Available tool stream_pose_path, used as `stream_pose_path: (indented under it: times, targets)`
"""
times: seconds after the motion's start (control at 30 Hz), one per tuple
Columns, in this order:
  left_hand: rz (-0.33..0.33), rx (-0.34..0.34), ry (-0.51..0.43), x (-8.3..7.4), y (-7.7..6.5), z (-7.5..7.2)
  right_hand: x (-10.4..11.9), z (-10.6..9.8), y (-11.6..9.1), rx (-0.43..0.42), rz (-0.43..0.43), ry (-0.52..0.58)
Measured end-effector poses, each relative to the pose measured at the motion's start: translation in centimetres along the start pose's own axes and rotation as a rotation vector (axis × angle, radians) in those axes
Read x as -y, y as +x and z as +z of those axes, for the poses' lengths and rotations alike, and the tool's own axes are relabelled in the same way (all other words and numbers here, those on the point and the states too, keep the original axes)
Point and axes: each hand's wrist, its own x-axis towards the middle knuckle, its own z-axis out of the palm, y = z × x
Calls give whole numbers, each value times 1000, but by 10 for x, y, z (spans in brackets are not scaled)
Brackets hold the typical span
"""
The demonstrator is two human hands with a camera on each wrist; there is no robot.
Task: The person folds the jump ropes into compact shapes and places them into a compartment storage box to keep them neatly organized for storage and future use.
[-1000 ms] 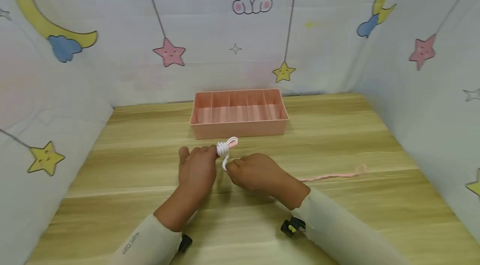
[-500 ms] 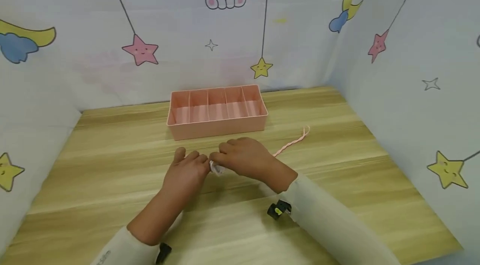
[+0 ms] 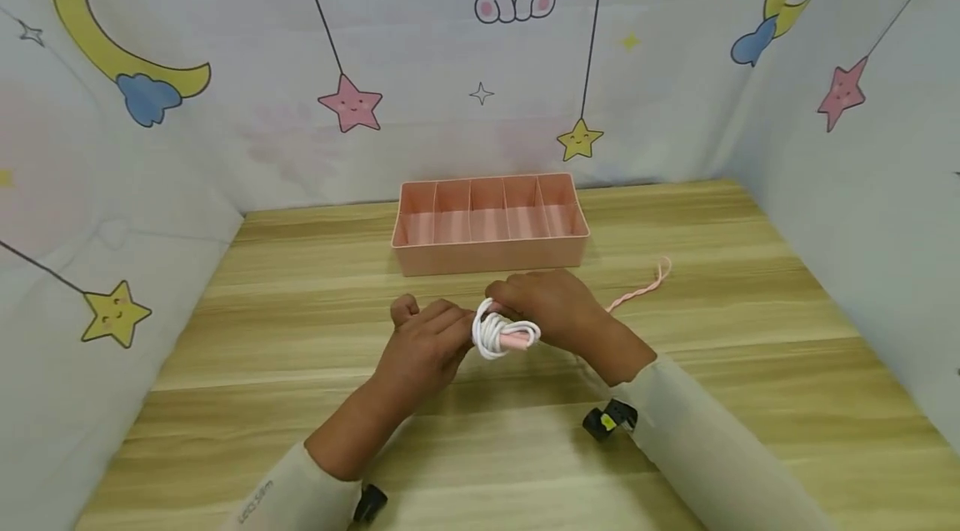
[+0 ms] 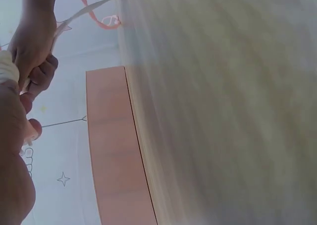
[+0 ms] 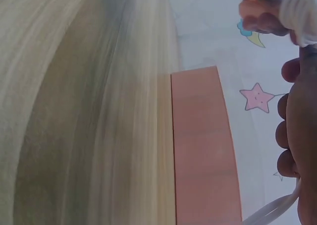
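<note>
In the head view, my left hand [image 3: 426,352] grips a coiled bundle of white cord [image 3: 491,336] at mid-table. A short pink end [image 3: 514,342] and white loops stick out of the coil toward the right. My right hand [image 3: 557,311] is close beside it, fingers curled round the same cord. From the right fist a loose white length [image 5: 272,210] trails off in the right wrist view. Part of the bundle is hidden inside the left fingers. Beyond the right forearm lies a twisted pink cord [image 3: 637,293] ending in a small loop.
Behind the hands stands a pink divided box [image 3: 491,256] with several compartments, on the wood-patterned table [image 3: 315,264]. White printed cloth walls [image 3: 420,47] enclose the back and sides. Each wrist carries a small black camera mount [image 3: 609,419].
The right hand has gone from below the coil up over it to its far side. The coil has turned toward the viewer, and the pink cord's looped end has shifted farther back.
</note>
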Motion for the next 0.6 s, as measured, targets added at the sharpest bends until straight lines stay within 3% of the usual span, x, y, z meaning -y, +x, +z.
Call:
stream_pose_path:
  times: [0.13, 0.3, 0.47, 0.6]
  targets:
    - [-67, -56, -27, -3, 2, -2, 4, 8, -4, 1, 95, 19]
    - [-156, -109, 9, -3, 1, -2, 16, 21, -6, 25, 186, 32]
    - [-265, -167, 73, -2, 3, 0, 29, 30, -8, -19, 115, -3]
    - [-334, -134, 155, 0, 6, 1, 37, 33, -12, -28, 65, -29]
